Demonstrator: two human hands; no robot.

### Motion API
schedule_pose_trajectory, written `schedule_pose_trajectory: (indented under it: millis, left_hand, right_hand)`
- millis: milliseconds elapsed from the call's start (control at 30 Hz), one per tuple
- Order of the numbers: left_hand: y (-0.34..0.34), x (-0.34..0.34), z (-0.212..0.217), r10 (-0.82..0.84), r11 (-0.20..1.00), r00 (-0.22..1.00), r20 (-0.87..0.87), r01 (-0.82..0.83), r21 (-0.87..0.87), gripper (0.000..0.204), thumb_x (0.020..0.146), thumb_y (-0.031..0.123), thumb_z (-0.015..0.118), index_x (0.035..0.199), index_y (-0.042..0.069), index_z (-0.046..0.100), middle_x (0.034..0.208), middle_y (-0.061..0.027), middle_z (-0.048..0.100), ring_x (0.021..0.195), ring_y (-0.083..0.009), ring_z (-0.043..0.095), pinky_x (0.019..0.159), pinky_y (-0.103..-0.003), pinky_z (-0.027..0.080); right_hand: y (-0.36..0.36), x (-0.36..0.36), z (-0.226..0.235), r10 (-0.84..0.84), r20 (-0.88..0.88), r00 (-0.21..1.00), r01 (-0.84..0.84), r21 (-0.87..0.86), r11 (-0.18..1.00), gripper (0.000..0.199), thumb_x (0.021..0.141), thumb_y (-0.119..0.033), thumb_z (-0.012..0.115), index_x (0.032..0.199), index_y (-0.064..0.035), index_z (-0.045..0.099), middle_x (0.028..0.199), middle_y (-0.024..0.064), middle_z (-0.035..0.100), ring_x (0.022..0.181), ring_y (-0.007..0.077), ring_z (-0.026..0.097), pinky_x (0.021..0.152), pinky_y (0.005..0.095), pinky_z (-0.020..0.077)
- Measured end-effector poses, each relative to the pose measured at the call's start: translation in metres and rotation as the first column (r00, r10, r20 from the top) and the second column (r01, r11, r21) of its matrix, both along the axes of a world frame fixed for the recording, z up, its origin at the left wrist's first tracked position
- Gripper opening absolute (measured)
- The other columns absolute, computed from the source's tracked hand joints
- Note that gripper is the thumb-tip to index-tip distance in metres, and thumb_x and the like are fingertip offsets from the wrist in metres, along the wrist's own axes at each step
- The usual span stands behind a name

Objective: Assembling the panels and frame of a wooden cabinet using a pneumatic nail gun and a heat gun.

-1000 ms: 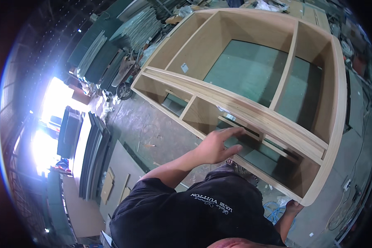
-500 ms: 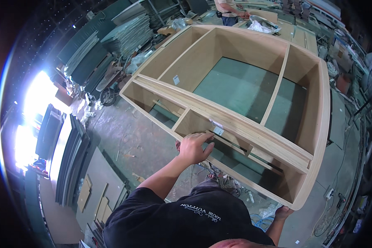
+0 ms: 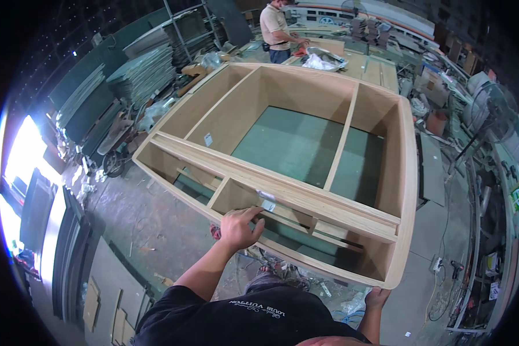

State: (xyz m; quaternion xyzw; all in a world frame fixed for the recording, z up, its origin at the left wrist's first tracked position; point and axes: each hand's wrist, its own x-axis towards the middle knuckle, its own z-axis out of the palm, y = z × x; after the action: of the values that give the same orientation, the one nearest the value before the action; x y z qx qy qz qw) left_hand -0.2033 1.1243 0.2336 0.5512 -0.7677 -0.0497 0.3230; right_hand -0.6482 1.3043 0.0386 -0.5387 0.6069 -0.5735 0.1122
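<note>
A large light-wood cabinet carcass [image 3: 408, 173] lies on its back in front of me, with open compartments showing the green floor through it. My left hand [image 3: 239, 228] curls over the cabinet's near long edge, beside a small metal fitting [image 3: 266, 202] on the inner rail. At the near right corner, my right hand [image 3: 378, 297] grips the cabinet from below, with only the fingers showing. My dark shirt fills the lower edge of the view.
Another person [image 3: 275, 26] stands at a workbench [image 3: 352, 60] behind the cabinet. Stacked boards [image 3: 141, 72] and racks line the back left. Leaning panels [image 3: 69, 254] stand at the left. A floor fan [image 3: 490, 112], a red bucket [image 3: 436, 122] and cables crowd the right.
My left hand has slid left along the cabinet's near edge and now curls over it. The view has pulled back, so the whole cabinet and the person behind it show.
</note>
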Motion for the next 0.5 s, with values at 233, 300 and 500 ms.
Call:
schedule_pose_trajectory:
  millis: [233, 300, 500]
  left_hand:
    - [-0.001, 0.002, -0.004, 0.047, 0.997, 0.999, -0.017, -0.046, 0.055, 0.032, 0.08, 0.028, 0.071, 0.107, 0.012, 0.072, 0.072, -0.0045, 0.069, 0.07, -0.0276, 0.069, 0.068, -0.041, 0.054]
    - [0.0, 0.002, 0.003, 0.062, 0.988, 0.997, 0.035, -0.067, 0.139, 0.037, 0.08, 0.027, 0.072, 0.115, 0.015, 0.07, 0.078, -0.0053, 0.071, 0.074, -0.0268, 0.07, 0.07, -0.04, 0.054]
    - [-0.018, 0.008, 0.019, -0.062, 0.924, 0.998, 0.03, 0.046, 0.379, 0.049, 0.082, 0.038, 0.069, 0.124, 0.014, 0.066, 0.092, -0.0099, 0.075, 0.084, -0.029, 0.072, 0.076, -0.043, 0.056]
  right_hand:
    - [0.005, -0.037, 0.116, 0.188, -0.309, 0.932, -0.102, 0.273, 0.957, 0.047, 0.086, -0.035, 0.059, 0.111, 0.0049, 0.065, 0.1, 0.0255, 0.067, 0.094, 0.0408, 0.067, 0.087, 0.046, 0.0512]
    - [-0.002, -0.048, 0.138, 0.109, -0.327, 0.939, -0.105, 0.03, 0.994, 0.039, 0.086, -0.021, 0.058, 0.114, 0.0057, 0.065, 0.1, 0.0231, 0.069, 0.089, 0.0373, 0.068, 0.084, 0.0436, 0.0527]
    - [-0.055, -0.048, 0.203, -0.115, -0.338, 0.934, 0.142, 0.054, 0.988, 0.035, 0.091, -0.004, 0.054, 0.125, 0.0025, 0.061, 0.12, 0.0166, 0.066, 0.107, 0.0278, 0.065, 0.094, 0.0374, 0.0497]
